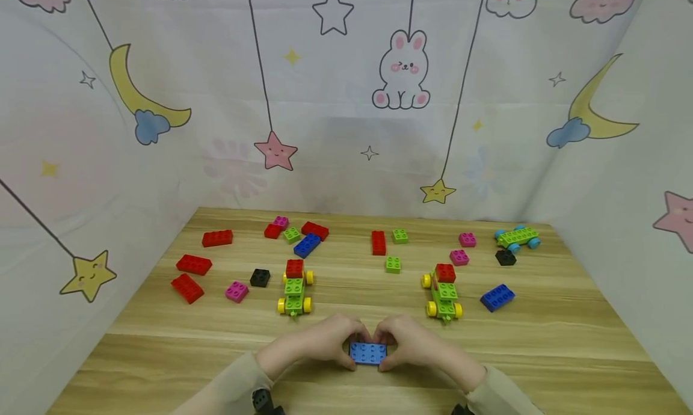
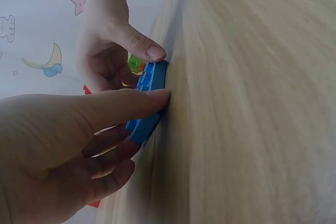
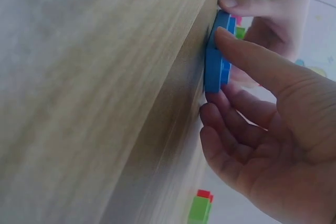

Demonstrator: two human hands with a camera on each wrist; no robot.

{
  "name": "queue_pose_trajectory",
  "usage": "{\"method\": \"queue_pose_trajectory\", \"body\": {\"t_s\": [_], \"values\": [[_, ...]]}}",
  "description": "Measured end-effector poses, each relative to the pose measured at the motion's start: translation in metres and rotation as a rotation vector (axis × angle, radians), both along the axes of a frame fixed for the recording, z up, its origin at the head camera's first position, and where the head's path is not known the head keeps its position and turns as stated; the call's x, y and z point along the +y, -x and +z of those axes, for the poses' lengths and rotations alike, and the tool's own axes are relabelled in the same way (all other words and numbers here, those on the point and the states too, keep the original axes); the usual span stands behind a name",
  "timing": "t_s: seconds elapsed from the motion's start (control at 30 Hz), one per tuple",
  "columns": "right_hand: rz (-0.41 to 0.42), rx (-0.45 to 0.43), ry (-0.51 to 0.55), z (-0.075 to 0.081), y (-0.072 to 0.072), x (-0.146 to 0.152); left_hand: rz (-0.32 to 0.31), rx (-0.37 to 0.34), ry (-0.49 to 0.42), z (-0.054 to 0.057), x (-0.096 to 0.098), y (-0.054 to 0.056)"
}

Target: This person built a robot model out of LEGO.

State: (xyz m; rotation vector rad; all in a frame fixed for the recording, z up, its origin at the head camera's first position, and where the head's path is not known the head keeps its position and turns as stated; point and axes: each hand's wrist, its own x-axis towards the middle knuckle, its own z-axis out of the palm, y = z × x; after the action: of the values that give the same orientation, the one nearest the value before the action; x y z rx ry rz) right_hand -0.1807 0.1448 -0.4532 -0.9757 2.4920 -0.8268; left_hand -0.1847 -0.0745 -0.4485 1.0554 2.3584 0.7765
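Observation:
Between my two hands, at the front middle of the table, is a light blue toy brick with its studs facing up. My left hand pinches its left end, thumb on the near side and fingers curled behind. At the other end my right hand grips it the same way. Both wrist views show the thumbs pressed along the near side of the brick, low over the wood. Just beyond the hands stand two green toy cars with yellow wheels and red tops, one to the left and one to the right.
Loose red bricks lie on the left. Pink, black and green bricks are scattered farther back. A dark blue brick lies right of the right car. At the back right sits a green wheeled base. A patterned curtain encloses the table.

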Motion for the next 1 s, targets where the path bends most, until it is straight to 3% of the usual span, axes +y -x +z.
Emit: {"method": "queue_pose_trajectory", "body": {"t_s": [0.3, 0.8, 1.0], "values": [[0.018, -0.023, -0.017, -0.0004, 0.0016, 0.0004, 0.010, -0.036, -0.015, -0.0022, -0.0024, 0.0002], [0.004, -0.056, -0.025, -0.0008, 0.0017, 0.0015, -0.012, 0.000, -0.010, -0.0038, -0.0034, 0.0006], [0.004, -0.043, -0.031, -0.0008, 0.0015, 0.0022, 0.019, -0.020, -0.007, 0.0061, -0.0087, -0.0033]]}}
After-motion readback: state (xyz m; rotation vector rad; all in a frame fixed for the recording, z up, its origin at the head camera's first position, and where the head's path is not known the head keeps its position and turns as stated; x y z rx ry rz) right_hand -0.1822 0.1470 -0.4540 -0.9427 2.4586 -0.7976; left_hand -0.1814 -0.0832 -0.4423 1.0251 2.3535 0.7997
